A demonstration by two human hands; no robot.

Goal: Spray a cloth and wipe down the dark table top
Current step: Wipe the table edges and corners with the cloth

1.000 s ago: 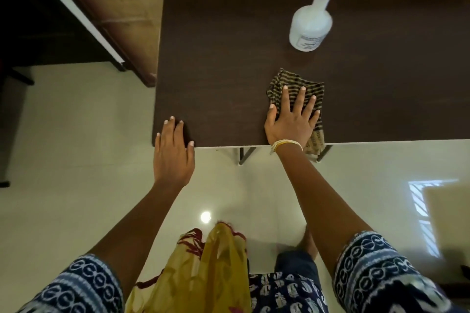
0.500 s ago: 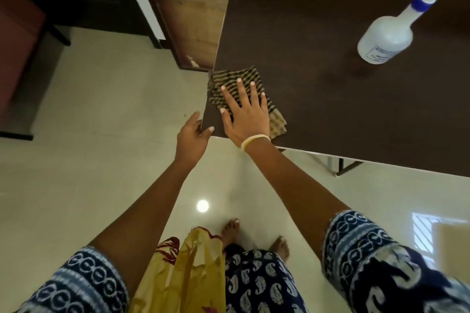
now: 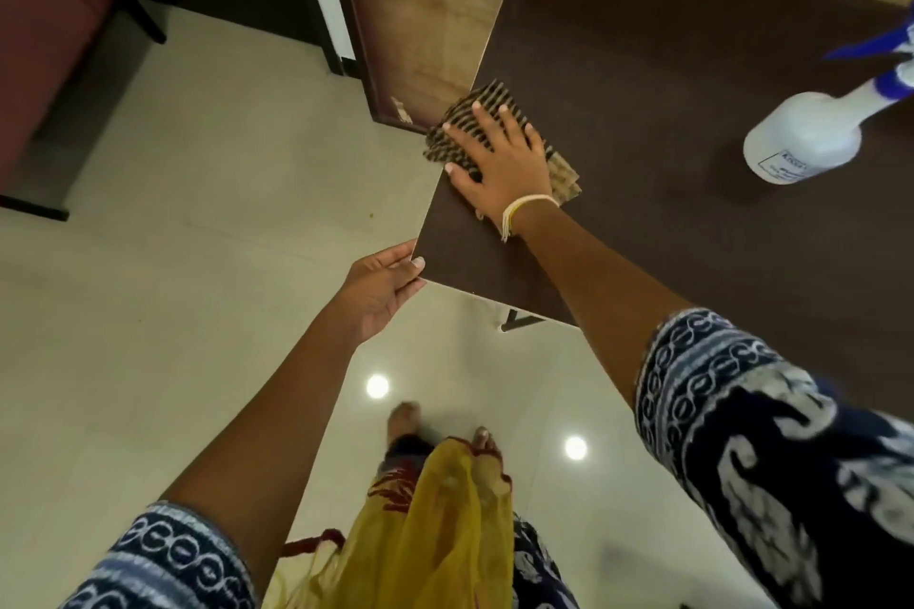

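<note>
Right hand [image 3: 504, 168] flat, fingers spread, pressing striped cloth [image 3: 462, 126] on table top [image 3: 643, 89] left edge; left hand [image 3: 378, 292] grips near corner (thumb on top); spray bottle [image 3: 803, 139] at 3 o'clock

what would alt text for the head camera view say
A person's right hand presses a folded striped brown cloth flat at the left edge of a dark wood-grain table top, while the left hand holds the table's near corner. A white spray bottle with a blue trigger stands on the table at right.
</note>
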